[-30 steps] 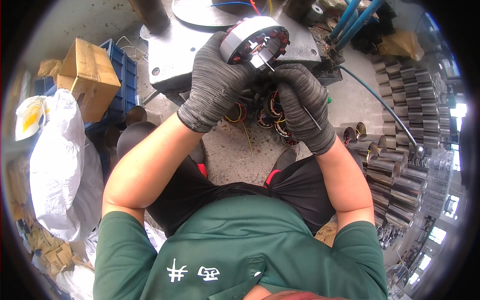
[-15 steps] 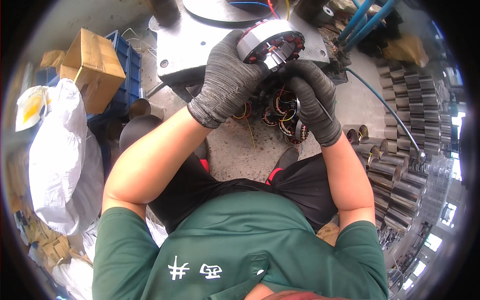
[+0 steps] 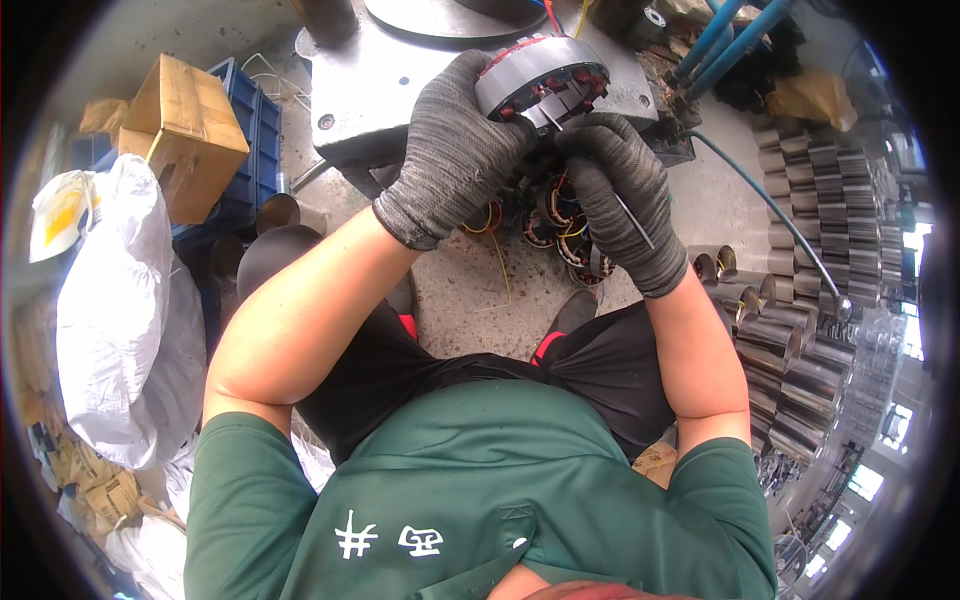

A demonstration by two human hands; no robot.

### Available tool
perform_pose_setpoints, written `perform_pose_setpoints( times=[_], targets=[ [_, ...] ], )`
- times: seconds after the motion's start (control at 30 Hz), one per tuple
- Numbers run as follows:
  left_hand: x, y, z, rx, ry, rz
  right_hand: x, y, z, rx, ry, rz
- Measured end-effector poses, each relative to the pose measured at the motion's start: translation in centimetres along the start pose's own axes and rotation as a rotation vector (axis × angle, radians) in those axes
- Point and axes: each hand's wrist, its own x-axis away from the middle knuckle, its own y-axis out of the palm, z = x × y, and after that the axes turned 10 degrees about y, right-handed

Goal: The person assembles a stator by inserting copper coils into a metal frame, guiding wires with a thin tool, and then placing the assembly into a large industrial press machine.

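Observation:
My left hand (image 3: 465, 150), in a dark grey knitted glove, grips a motor stator (image 3: 540, 75) by its left side. The stator is a silver ring with dark red windings inside, held tilted over the near edge of a metal plate. Close below its open face is my right hand (image 3: 625, 190), gloved alike and closed around a thin metal rod (image 3: 635, 222). One end of the rod sticks out along the palm; its other end seems to reach the stator's inside. The fingertips of both hands are partly hidden.
The steel plate (image 3: 370, 95) carries a round disc (image 3: 440, 30). More wound stators (image 3: 560, 215) with coloured wires lie on the floor below. Stacked metal cylinders (image 3: 830, 200) stand right, near a dark hose (image 3: 770, 205). At left are a cardboard box (image 3: 195, 130), blue crate (image 3: 262, 150) and white sack (image 3: 115, 320).
The stator has turned slightly in my left hand, showing more of its outer side. My right hand has shifted a little, and the rod now shows more clearly along its palm.

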Motion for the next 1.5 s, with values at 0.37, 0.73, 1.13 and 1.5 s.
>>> perform_pose_setpoints(
  times=[0.37, 0.73, 1.13, 1.5],
  targets=[
    [-0.2, -0.1, 0.5, -0.086, -0.016, 0.0, -0.3, 0.6, -0.9, 0.101, -0.069, 0.1],
    [-0.4, -0.6, 0.4, -0.051, -0.022, -0.025, -0.2, 0.2, 0.2, 0.037, -0.062, 0.066],
    [-0.2, -0.8, -0.3, -0.226, 0.153, -0.069, -1.7, -0.6, 0.6, 0.024, -0.161, -0.034],
    [-0.4, 0.8, -1.0, -0.126, 0.07, -0.067, -1.1, -2.2, 1.0, 0.058, -0.199, -0.036]
  ],
)
